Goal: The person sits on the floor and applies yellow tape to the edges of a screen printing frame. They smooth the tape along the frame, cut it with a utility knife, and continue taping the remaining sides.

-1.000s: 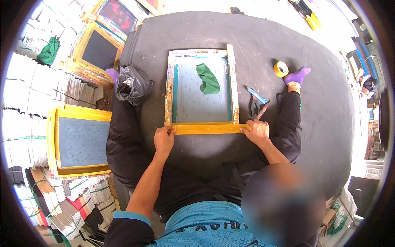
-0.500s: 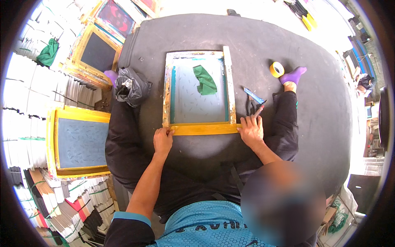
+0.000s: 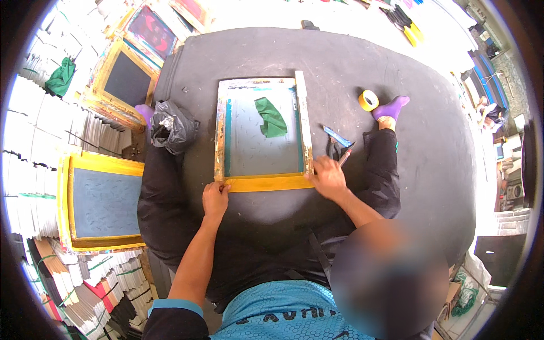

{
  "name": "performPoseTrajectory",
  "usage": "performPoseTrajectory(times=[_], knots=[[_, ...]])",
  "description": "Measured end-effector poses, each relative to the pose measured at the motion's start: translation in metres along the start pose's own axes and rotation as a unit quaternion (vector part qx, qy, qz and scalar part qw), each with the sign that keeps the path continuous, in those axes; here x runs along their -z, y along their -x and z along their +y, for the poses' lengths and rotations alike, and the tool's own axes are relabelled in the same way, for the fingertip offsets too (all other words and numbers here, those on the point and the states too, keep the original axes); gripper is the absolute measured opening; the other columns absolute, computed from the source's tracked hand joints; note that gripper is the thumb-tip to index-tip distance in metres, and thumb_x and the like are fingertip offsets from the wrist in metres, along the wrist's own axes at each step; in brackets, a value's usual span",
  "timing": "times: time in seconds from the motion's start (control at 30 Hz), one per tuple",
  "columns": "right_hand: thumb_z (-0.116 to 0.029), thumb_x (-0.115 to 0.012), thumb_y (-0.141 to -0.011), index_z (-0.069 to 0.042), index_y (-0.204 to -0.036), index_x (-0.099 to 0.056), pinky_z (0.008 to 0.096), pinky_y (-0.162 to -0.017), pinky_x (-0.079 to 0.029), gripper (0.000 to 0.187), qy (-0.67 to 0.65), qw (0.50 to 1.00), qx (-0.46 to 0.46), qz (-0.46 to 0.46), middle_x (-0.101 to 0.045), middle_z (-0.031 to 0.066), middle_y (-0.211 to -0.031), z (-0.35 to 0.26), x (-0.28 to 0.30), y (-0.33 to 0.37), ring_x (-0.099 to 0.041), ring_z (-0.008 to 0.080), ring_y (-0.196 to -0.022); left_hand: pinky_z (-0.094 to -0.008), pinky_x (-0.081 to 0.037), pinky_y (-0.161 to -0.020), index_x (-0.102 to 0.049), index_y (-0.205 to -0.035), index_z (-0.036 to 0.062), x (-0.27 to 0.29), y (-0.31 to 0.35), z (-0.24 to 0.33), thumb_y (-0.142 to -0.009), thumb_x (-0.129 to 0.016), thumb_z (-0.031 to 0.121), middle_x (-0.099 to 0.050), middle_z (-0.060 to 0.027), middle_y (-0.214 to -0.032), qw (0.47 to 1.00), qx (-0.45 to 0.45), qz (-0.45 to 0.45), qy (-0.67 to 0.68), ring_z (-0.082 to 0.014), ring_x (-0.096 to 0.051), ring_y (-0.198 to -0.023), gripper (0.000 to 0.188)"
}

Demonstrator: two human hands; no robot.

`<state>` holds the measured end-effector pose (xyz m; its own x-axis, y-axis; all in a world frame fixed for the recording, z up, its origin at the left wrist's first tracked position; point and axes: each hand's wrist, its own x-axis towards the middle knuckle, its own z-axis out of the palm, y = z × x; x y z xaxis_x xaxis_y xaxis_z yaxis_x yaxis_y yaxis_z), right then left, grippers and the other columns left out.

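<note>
A wooden screen-printing frame with grey-blue mesh lies between my legs. Yellow tape runs along its near side. My left hand pinches the left end of the tape at the near left corner. At the near right corner my right hand has its fingers curled over the frame, with the thumb at the tape's right end. A green cloth rests on the mesh. Just beyond my right hand lie dark-handled pliers, a blue tool and a slim reddish tool, partly hidden by the fingers.
A yellow tape roll stands near my right foot on the dark mat. By my left leg sits a grey plastic bag. Another yellow-edged frame and bundled sheet stacks line the left side.
The whole view has shifted slightly, so things appear further left and a little lower. My right hand's fingers are more curled at the frame's corner. My left hand keeps its pinch.
</note>
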<state>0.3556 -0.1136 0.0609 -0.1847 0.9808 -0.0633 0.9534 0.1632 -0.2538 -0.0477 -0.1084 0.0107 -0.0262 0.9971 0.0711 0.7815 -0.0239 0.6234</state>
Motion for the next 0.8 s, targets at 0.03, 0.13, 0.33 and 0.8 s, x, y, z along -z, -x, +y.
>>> performPoseTrajectory(times=[0.03, 0.13, 0.33, 0.8], knots=[[-0.043, -0.069, -0.094, -0.006, -0.137, -0.058, 0.0575, -0.114, -0.04, 0.057, -0.006, 0.999, -0.041, 0.032, -0.056, 0.0211, -0.145, 0.012, 0.002, -0.013, -0.051, 0.0384, -0.137, -0.0476, -0.053, -0.08, -0.073, -0.094, -0.0018, 0.0, 0.0, -0.001, -0.086, -0.08, 0.014, -0.07, -0.0168, -0.084, 1.0, -0.004, 0.006, 0.001, -0.0369, -0.066, -0.085, 0.019], [-0.032, -0.069, -0.095, -0.007, -0.14, -0.055, 0.0532, -0.111, -0.044, 0.054, 0.038, 0.978, -0.185, 0.09, -0.06, 0.0188, -0.14, 0.054, -0.004, -0.052, -0.055, 0.0375, -0.133, -0.0473, -0.053, -0.079, -0.073, -0.094, -0.0014, -0.003, -0.001, -0.001, -0.085, -0.081, 0.015, -0.07, -0.0163, -0.084, 1.0, 0.001, 0.001, -0.004, -0.0367, -0.066, -0.085, 0.02], [-0.025, -0.062, -0.1, -0.012, -0.146, -0.052, 0.0513, -0.112, -0.044, 0.05, -0.034, 0.941, -0.337, 0.001, -0.063, 0.0146, -0.139, 0.084, 0.003, -0.089, -0.054, 0.0323, -0.137, -0.0474, -0.052, -0.077, -0.072, -0.091, -0.0001, -0.002, 0.0, -0.003, -0.084, -0.082, 0.014, -0.069, -0.0155, -0.081, 1.0, 0.002, 0.015, 0.013, -0.0366, -0.066, -0.082, 0.018], [-0.022, -0.058, -0.102, -0.008, -0.135, -0.057, 0.0544, -0.085, -0.057, 0.035, -0.079, 0.962, -0.243, 0.098, -0.074, 0.0256, -0.106, -0.011, 0.024, -0.021, -0.072, 0.0472, -0.098, -0.0475, -0.052, -0.078, -0.072, -0.092, -0.0007, 0.0, -0.001, 0.0, -0.085, -0.081, 0.014, -0.07, -0.0165, -0.082, 1.0, 0.0, 0.012, 0.008, -0.0371, -0.066, -0.082, 0.018]])
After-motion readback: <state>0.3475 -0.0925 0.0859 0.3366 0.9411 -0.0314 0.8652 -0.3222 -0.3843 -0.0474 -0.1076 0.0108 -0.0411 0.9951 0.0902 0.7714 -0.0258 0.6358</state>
